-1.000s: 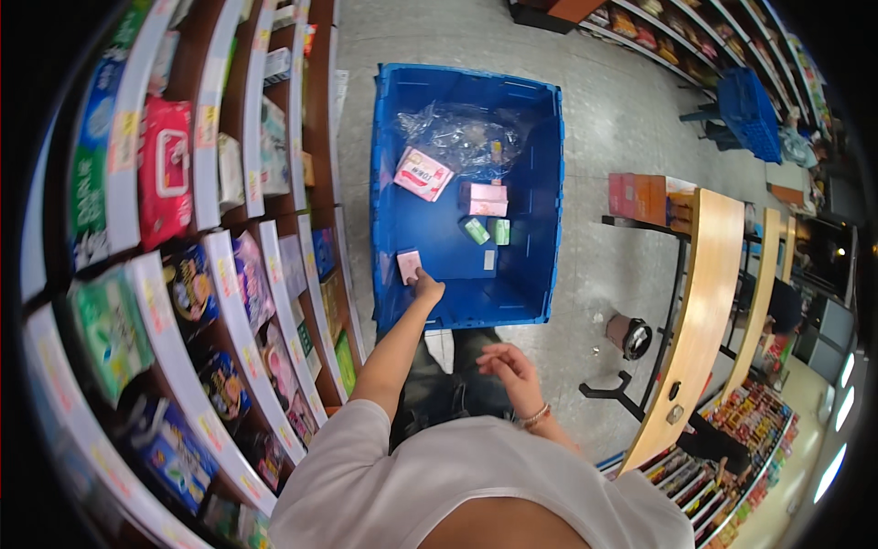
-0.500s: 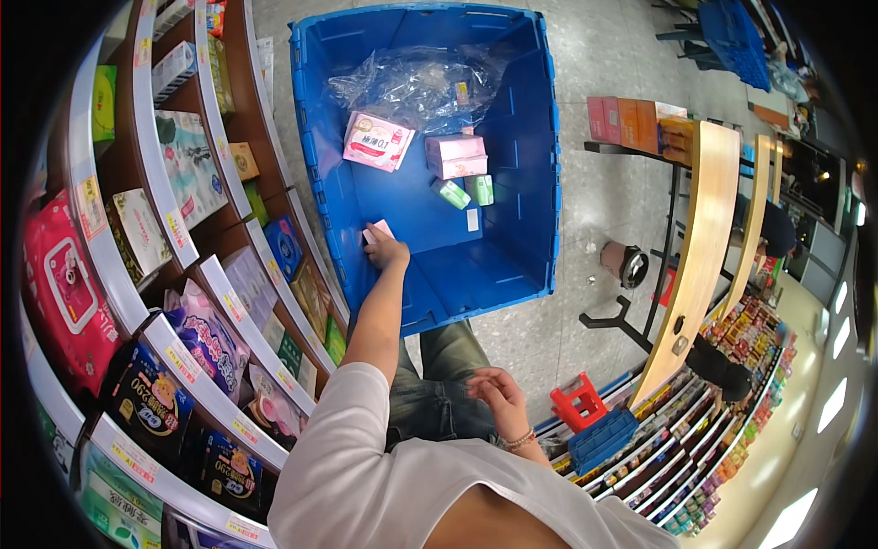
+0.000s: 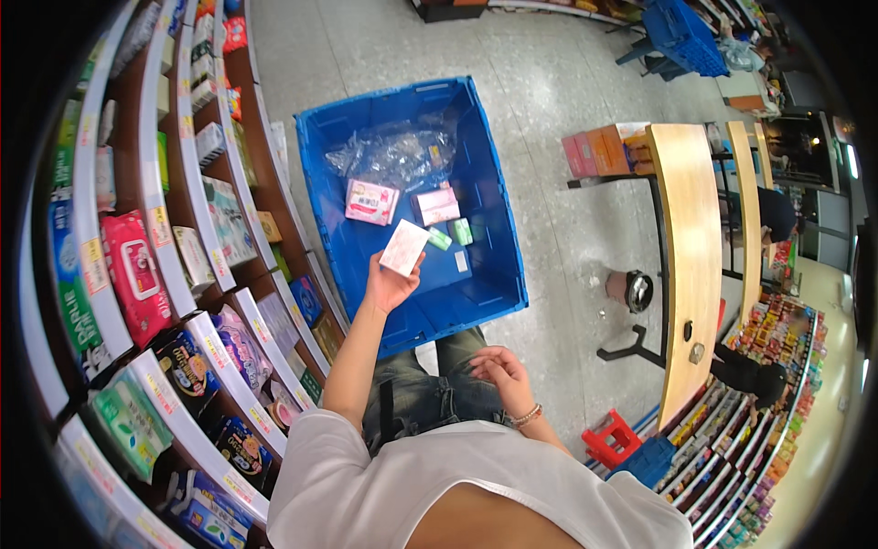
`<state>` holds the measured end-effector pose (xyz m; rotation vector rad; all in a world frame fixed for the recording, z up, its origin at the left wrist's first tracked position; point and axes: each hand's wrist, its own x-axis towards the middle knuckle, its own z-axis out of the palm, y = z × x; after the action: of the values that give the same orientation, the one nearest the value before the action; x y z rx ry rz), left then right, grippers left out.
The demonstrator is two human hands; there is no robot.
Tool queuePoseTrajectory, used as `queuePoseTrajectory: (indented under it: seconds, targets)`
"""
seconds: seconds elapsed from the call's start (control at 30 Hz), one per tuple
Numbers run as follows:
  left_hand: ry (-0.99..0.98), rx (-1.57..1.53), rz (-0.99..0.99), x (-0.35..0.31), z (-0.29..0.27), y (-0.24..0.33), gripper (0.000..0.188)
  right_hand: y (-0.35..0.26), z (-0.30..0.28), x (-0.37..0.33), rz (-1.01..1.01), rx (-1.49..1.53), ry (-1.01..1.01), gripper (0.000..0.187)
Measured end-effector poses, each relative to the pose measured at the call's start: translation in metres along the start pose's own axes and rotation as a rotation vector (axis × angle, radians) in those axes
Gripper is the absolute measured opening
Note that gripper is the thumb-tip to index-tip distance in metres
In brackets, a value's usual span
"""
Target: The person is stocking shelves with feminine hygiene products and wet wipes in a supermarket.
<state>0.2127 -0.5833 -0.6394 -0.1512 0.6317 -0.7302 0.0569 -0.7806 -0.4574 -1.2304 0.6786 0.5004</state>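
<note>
My left hand (image 3: 393,285) grips a small white and pale pink box (image 3: 404,247), raised above the near part of a blue plastic crate (image 3: 501,247). Inside the crate lie a pink and white packet (image 3: 370,201), a pale pink box (image 3: 436,206) and two small green and white packs (image 3: 461,231). Crumpled clear plastic wrap (image 3: 389,157) fills the crate's far end. Holding nothing, my right hand (image 3: 501,373) hovers by my lap with its fingers loosely bent and apart.
Shelves (image 3: 197,316) of packaged goods run along my left, close to the crate. To the right stand a wooden-topped table (image 3: 688,274) and a dark-rimmed bin (image 3: 631,288). A red plastic stool (image 3: 613,439) is at the lower right; people are beyond the table.
My left hand has lifted the small box from the crate's near left corner. The view has shifted, so the crate looks smaller and lower. My right hand stays by my lap.
</note>
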Motion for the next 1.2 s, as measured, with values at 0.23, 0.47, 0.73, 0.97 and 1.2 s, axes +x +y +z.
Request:
queuePoseTrajectory:
  seconds: [0.23,0.47,0.73,0.97,1.2]
  targets:
    - [-0.077,0.527,0.203,-0.062,0.109,-0.039,0.073,-0.054,-0.016,0.022,-0.159,-0.007,-0.163,0.027]
    - [-0.182,1.463,0.868,-0.092,0.192,-0.133,0.064,-0.121,-0.016,0.012,-0.468,-0.021,-0.473,0.084]
    - [-0.147,1.496,1.097,-0.116,0.209,-0.203,0.067,-0.152,-0.034,-0.009,-0.699,-0.054,-0.549,0.095]
    - [-0.121,1.497,1.018,-0.132,0.201,-0.225,0.068,-0.155,-0.048,-0.021,-0.745,-0.035,-0.618,0.087]
    - [-0.094,1.646,1.072,-0.130,0.202,-0.250,0.075,-0.156,-0.066,-0.012,-0.758,-0.030,-0.688,0.086]
